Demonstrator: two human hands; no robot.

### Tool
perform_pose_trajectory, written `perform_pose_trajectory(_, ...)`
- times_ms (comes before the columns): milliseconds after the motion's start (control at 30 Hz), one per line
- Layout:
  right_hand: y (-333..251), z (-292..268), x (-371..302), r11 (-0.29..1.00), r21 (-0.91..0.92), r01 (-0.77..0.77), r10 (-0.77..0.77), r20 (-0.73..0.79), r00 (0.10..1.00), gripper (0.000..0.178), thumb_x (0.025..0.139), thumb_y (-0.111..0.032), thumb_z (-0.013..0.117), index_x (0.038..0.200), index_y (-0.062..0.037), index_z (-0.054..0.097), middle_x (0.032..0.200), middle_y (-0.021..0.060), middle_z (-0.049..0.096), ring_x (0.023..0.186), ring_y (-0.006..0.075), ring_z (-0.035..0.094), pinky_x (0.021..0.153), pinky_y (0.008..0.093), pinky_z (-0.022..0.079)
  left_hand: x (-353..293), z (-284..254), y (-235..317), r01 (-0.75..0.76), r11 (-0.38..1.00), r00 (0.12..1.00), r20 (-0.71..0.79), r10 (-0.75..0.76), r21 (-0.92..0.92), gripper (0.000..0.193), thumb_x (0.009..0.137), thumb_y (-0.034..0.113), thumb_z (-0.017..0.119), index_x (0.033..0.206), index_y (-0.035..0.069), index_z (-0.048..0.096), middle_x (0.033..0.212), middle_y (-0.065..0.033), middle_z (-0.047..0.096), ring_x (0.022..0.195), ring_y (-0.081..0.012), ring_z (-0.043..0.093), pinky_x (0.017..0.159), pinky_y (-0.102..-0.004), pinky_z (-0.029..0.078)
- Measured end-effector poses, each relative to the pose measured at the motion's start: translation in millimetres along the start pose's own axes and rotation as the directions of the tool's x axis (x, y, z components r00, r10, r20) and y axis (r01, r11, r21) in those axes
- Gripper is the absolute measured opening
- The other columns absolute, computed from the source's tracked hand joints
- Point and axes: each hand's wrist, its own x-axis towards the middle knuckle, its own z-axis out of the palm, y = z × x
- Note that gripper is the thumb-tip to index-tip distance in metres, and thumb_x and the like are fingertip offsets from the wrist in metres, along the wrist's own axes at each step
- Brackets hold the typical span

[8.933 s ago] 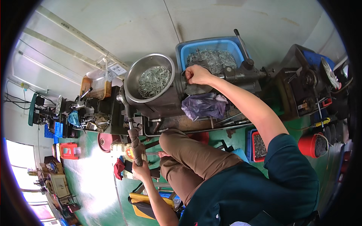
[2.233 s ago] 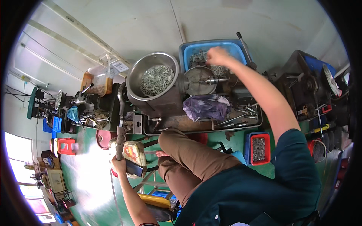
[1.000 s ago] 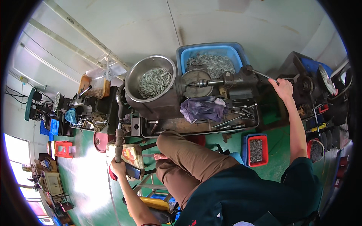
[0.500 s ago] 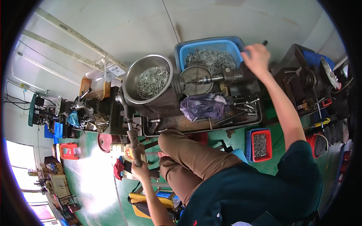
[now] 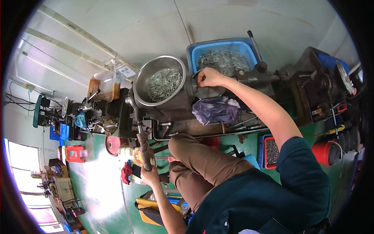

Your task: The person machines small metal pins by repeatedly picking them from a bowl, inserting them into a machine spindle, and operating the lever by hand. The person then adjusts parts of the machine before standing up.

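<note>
My left hand [image 5: 150,176] is wrapped round the lower end of a long lever [image 5: 145,152] bound in brownish cloth, on the left of a small bench lathe. My right hand [image 5: 210,77] reaches across to the lathe's spindle [image 5: 191,84], its fingers pinched together at the spindle's face. Whatever lies between those fingertips is hidden. Just left of the spindle, a steel bowl [image 5: 140,87] on the machine holds many small metal pins [image 5: 165,84]. Behind my right hand, a blue basket [image 5: 249,54] contains a heap of similar metal parts [image 5: 226,62].
A black-knobbed lever [image 5: 255,46] rises from the tailstock on the right. A purple rag [image 5: 216,110] lies on the machine's tray beside loose tools. A red bin [image 5: 269,165] of metal bits and a red bucket [image 5: 321,152] stand on the green floor. More machines flank both sides.
My right hand has moved left, from beside the tailstock lever to the spindle, and its fingers have closed. My left hand keeps its grip on the wrapped lever.
</note>
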Motion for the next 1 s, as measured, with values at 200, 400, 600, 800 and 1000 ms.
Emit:
perform_pose_trajectory(200, -2, -25, 3, 0.982, -0.187, -0.033, 0.051, 0.088, 0.995, 0.025, 0.056, -0.025, 0.063, 0.074, -0.0079, 0.064, 0.074, 0.0088, 0.062, 0.072, 0.0232, 0.059, 0.068, 0.0334, 0.045, 0, -1, 0, 0.02, 1.0, 1.0, 0.003, -0.021, 0.01, 0.023, 0.061, 0.021, 0.058, 0.074, 0.002, 0.058, 0.065, -0.02, 0.057, 0.065, -0.0384, 0.055, 0.056, -0.0448, 0.043)
perform_pose_trajectory(400, -36, -43, 7, 0.743, -0.613, -0.27, -0.264, -0.638, 0.723, 0.01, 0.064, -0.021, 0.06, 0.065, -0.0104, 0.061, 0.072, 0.0057, 0.058, 0.081, 0.0224, 0.051, 0.069, 0.038, 0.039, 0, -1, 3, 0.012, 0.999, 1.0, -0.003, -0.012, 0.04, 0.022, 0.061, 0.02, 0.058, 0.075, 0.003, 0.058, 0.065, -0.0201, 0.057, 0.065, -0.0384, 0.055, 0.057, -0.0449, 0.043)
perform_pose_trajectory(600, -134, 1, 29, 0.826, -0.497, 0.267, -0.42, -0.225, 0.879, 0.002, 0.059, -0.013, 0.059, 0.059, -0.0114, 0.059, 0.066, 0.003, 0.058, 0.078, 0.0237, 0.051, 0.064, 0.0356, 0.041, -1, -4, 5, 0.031, 0.999, 1.0, -0.004, -0.031, 0.006, 0.021, 0.062, 0.02, 0.058, 0.075, 0.003, 0.058, 0.066, -0.0202, 0.057, 0.065, -0.0384, 0.055, 0.057, -0.0451, 0.042)
perform_pose_trajectory(800, -148, 38, 47, 0.78, -0.542, 0.313, -0.336, 0.058, 0.94, 0.007, 0.054, -0.012, 0.062, 0.06, -0.0097, 0.06, 0.068, 0.0059, 0.06, 0.08, 0.0252, 0.053, 0.066, 0.0369, 0.042, 0, 2, -1, 0.0, 1.0, 1.0, -0.024, 0.0, 0.031, 0.022, 0.062, 0.021, 0.059, 0.075, 0.003, 0.058, 0.065, -0.0201, 0.057, 0.065, -0.038, 0.055, 0.057, -0.0447, 0.043)
perform_pose_trajectory(1000, -151, 36, 48, 0.723, -0.622, 0.3, -0.314, 0.09, 0.945, 0.007, 0.054, -0.012, 0.062, 0.061, -0.01, 0.06, 0.071, 0.0071, 0.061, 0.079, 0.0239, 0.056, 0.064, 0.0361, 0.043, 1, 1, -1, 0.0, 1.0, 1.0, -0.017, 0.0, 0.029, 0.024, 0.061, 0.022, 0.061, 0.075, 0.002, 0.058, 0.064, -0.0204, 0.056, 0.064, -0.0379, 0.055, 0.056, -0.0446, 0.043)
